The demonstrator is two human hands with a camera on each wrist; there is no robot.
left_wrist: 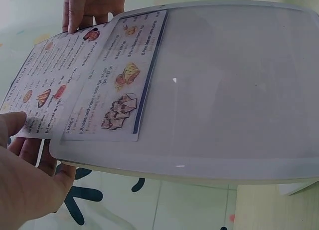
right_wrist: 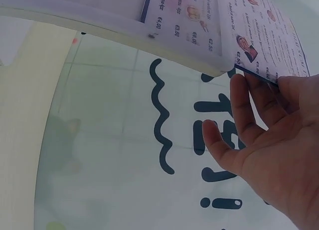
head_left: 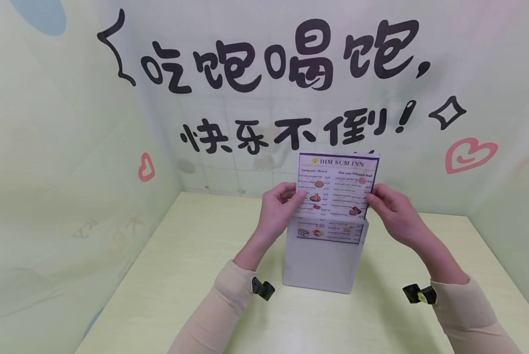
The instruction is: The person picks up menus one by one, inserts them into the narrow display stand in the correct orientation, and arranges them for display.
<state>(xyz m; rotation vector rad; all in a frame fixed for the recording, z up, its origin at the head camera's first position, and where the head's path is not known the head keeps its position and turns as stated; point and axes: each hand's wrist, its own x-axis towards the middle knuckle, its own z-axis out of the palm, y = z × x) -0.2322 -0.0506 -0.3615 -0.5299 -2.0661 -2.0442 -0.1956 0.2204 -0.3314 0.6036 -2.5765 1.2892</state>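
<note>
A printed menu sheet [head_left: 335, 191] headed "DIM SUM INN" stands partway inside a clear-fronted upright sign holder [head_left: 322, 260] on the table. Its lower part shows through the holder's front, while the upper part sticks out above the top edge. My left hand [head_left: 279, 209] pinches the sheet's left edge, thumb on the printed face and fingers behind. On the other side my right hand [head_left: 397, 214] pinches the right edge just above the holder. In the left wrist view the sheet's bottom edge [left_wrist: 139, 90] lies inside the clear pocket, slightly askew.
The pale wood-grain table [head_left: 180, 275] extends around the holder. Behind it rises a printed backdrop [head_left: 247, 108] with large black characters, and similar fabric panels [head_left: 70, 196] enclose both sides. Small black devices [head_left: 263, 289] are strapped to both wrists.
</note>
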